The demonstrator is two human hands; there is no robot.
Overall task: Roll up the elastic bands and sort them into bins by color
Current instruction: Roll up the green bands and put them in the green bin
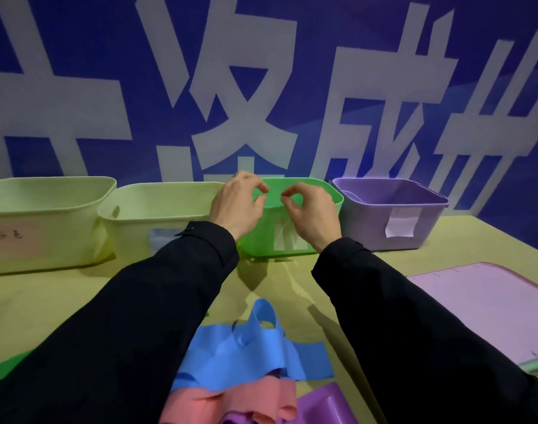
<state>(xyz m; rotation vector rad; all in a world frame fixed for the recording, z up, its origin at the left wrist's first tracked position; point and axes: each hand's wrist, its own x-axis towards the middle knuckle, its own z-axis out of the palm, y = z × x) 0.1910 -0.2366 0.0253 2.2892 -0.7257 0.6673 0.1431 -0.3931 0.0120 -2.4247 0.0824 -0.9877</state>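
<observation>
Both of my hands hover over the near rim of the green bin (261,243). My left hand (237,206) and my right hand (313,215) have curled fingers, with thumb and forefinger close together. Against the green bin I cannot tell whether a green band is pinched between them. On the table near me lies a heap of loose bands: a blue band (246,356) on top, a pink band (231,402) below it, and a purple band (240,419) at the bottom edge. A green band (7,362) peeks out by my left sleeve.
Along the wall stand two pale yellow bins (47,228) (133,231), the green one, then a purple bin (384,228). A pink board (481,307) lies at the right. A small purple tray (325,405) sits beside the heap.
</observation>
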